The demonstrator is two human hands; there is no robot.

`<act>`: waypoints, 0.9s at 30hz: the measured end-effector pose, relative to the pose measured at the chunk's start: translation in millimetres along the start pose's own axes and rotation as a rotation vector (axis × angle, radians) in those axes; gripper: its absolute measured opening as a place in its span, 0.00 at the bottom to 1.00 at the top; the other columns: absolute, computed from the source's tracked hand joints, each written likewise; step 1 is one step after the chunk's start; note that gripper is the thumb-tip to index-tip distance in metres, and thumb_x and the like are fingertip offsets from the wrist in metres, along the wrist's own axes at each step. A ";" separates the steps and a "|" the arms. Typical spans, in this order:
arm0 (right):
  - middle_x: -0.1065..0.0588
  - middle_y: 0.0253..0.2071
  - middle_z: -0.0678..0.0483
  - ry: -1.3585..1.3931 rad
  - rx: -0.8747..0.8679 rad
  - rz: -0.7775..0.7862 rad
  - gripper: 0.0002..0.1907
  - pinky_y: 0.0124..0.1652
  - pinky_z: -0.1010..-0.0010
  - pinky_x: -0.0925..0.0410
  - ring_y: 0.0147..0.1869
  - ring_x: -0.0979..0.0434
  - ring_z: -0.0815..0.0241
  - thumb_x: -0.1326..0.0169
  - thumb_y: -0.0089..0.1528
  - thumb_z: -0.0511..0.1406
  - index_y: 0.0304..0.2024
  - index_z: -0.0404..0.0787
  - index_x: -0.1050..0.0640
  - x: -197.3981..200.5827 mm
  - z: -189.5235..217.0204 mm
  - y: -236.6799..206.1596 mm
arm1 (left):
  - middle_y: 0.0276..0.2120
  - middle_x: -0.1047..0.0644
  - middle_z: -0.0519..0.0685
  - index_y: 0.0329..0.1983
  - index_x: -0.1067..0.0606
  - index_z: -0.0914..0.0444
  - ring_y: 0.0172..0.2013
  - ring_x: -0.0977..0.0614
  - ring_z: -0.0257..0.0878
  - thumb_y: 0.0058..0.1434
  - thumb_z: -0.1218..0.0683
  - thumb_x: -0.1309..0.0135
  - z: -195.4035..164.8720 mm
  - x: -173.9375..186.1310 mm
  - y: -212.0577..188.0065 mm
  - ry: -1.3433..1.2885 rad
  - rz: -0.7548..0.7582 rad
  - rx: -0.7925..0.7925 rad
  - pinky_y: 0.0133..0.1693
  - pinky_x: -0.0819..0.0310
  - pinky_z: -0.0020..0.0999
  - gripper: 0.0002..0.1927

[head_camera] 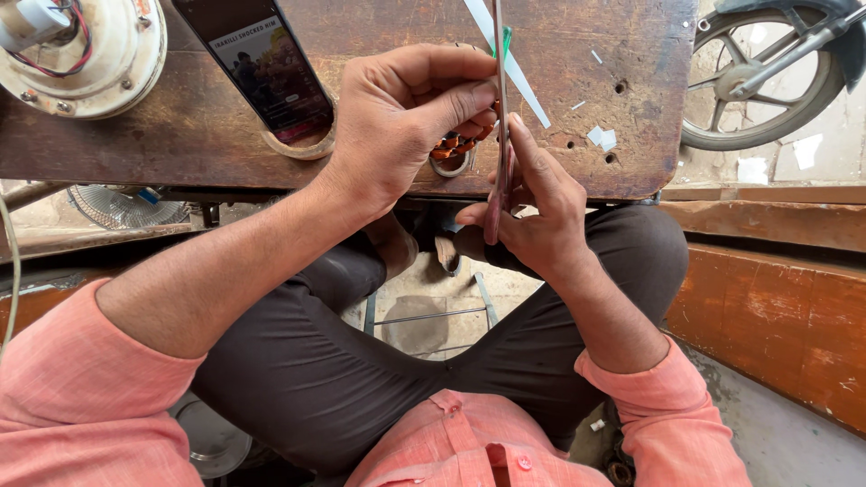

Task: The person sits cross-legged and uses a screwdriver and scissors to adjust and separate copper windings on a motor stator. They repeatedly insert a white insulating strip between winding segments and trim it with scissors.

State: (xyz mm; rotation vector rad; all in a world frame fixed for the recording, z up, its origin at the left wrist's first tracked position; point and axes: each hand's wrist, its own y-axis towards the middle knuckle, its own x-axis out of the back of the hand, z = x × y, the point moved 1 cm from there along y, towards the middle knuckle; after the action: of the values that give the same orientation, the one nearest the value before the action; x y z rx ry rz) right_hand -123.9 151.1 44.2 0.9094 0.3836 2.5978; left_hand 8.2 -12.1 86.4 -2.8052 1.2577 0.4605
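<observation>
A pair of scissors (499, 135) is standing almost upright over the bench's (379, 153) near edge, its blades rising past a white paper strip (523, 77) that is slanting toward the far edge. The right hand (532, 212) is gripping the scissors by the handles, thumb lying along the blades. The left hand (406, 122) is closing its fingers on the strip just beside the blades, and is partly covering a small ring wound with copper wire (456, 149) at the near edge. A phone (262, 68) is leaning on the bench to the left, with a round white motor housing (86, 50) sitting at the far left corner. White paper scraps (602, 137) are lying toward the right edge. A wheel (767, 72) is standing beyond the bench's right end.
</observation>
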 end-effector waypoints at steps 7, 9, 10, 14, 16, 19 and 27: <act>0.22 0.43 0.47 -0.329 -0.344 0.054 0.29 0.38 0.68 0.24 0.42 0.19 0.57 0.45 0.69 0.29 0.71 0.30 0.37 30.8 -23.1 12.7 | 0.43 0.19 0.48 0.56 0.22 0.65 0.42 0.13 0.33 0.72 0.61 0.45 -3.1 3.4 -1.8 0.090 0.084 0.022 0.44 0.14 0.28 0.11; 0.22 0.44 0.43 -0.578 -0.364 0.103 0.25 0.40 0.62 0.25 0.43 0.19 0.52 0.43 0.70 0.28 0.68 0.29 0.31 40.3 -29.9 14.6 | 0.42 0.16 0.49 0.53 0.21 0.66 0.40 0.12 0.34 0.69 0.62 0.42 3.6 2.3 -0.2 0.141 0.105 -0.016 0.44 0.16 0.29 0.10; 0.21 0.44 0.42 -0.655 -0.337 0.112 0.23 0.42 0.59 0.26 0.45 0.19 0.50 0.41 0.69 0.29 0.66 0.28 0.29 42.2 -30.8 14.2 | 0.42 0.17 0.49 0.52 0.21 0.66 0.39 0.13 0.34 0.68 0.63 0.43 8.6 1.0 -0.5 0.178 0.112 -0.025 0.44 0.16 0.29 0.10; 0.22 0.54 0.36 -0.456 -0.122 -0.094 0.18 0.49 0.64 0.23 0.52 0.18 0.51 0.42 0.69 0.25 0.60 0.25 0.24 29.4 -19.7 6.3 | 0.41 0.16 0.50 0.49 0.19 0.66 0.40 0.13 0.35 0.63 0.66 0.43 29.8 -6.2 -5.5 0.300 0.100 -0.156 0.45 0.15 0.29 0.12; 0.22 0.52 0.42 0.262 -0.293 -0.138 0.14 0.53 0.65 0.22 0.51 0.18 0.55 0.43 0.73 0.28 0.60 0.27 0.23 17.6 -13.8 -0.8 | 0.39 0.15 0.49 0.46 0.19 0.65 0.40 0.13 0.35 0.61 0.66 0.42 36.5 -6.8 -8.8 0.307 0.092 -0.169 0.45 0.14 0.28 0.11; 0.21 0.48 0.43 0.703 -0.348 -0.145 0.11 0.51 0.65 0.21 0.49 0.17 0.55 0.44 0.75 0.29 0.58 0.29 0.23 3.4 -11.5 -6.0 | 0.35 0.14 0.48 0.42 0.18 0.64 0.36 0.12 0.33 0.60 0.65 0.41 39.5 -6.7 -11.7 0.279 0.086 -0.092 0.43 0.14 0.28 0.08; 0.20 0.47 0.42 1.120 -0.374 -0.164 0.09 0.52 0.62 0.21 0.49 0.16 0.52 0.43 0.74 0.28 0.56 0.30 0.22 -3.3 -36.6 -11.7 | 0.34 0.14 0.47 0.39 0.18 0.63 0.36 0.11 0.33 0.58 0.63 0.37 35.7 -4.8 -15.3 0.275 0.069 -0.152 0.43 0.17 0.29 0.07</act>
State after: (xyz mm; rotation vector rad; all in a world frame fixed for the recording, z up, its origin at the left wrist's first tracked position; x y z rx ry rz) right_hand -142.0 155.3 10.4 -0.7277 0.1965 2.6215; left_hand 7.4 7.0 52.3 -3.0436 1.4279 0.1818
